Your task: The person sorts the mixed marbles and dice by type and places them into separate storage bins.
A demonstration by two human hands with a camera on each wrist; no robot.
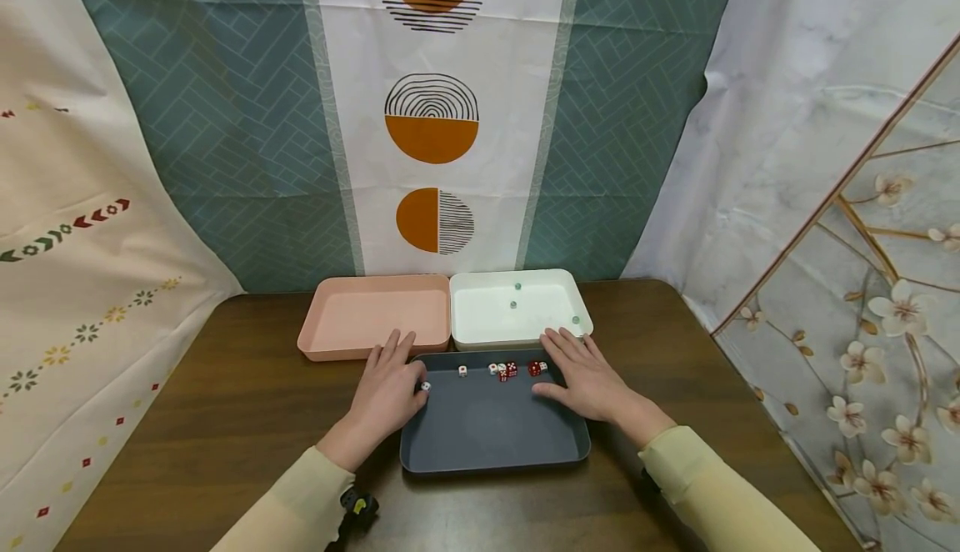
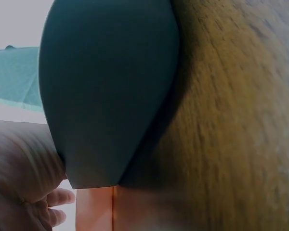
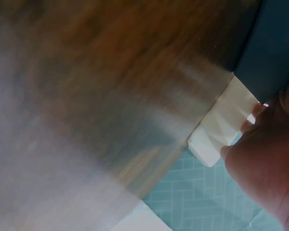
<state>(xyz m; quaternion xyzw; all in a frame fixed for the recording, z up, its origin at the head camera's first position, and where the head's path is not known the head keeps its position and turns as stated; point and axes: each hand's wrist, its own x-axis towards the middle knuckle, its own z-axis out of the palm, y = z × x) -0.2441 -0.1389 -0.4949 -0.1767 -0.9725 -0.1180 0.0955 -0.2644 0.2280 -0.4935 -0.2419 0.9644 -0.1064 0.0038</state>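
Note:
A dark grey tray lies on the table between the two hands. Red dice and white dice sit along its far side. My left hand is over the tray's left rim, fingers extended toward the pink tray, its thumb beside a white die. Over the right rim lies my right hand, fingers spread and pointing at the white tray's near edge, thumb reaching inward over the dark tray. Both wrist views show the dark tray's outer wall close to each palm.
Behind the dark tray, the pink tray stands at left and a white tray at right, side by side. Small greenish beads lie in the white tray. Patterned cloths hang behind and beside the wooden table.

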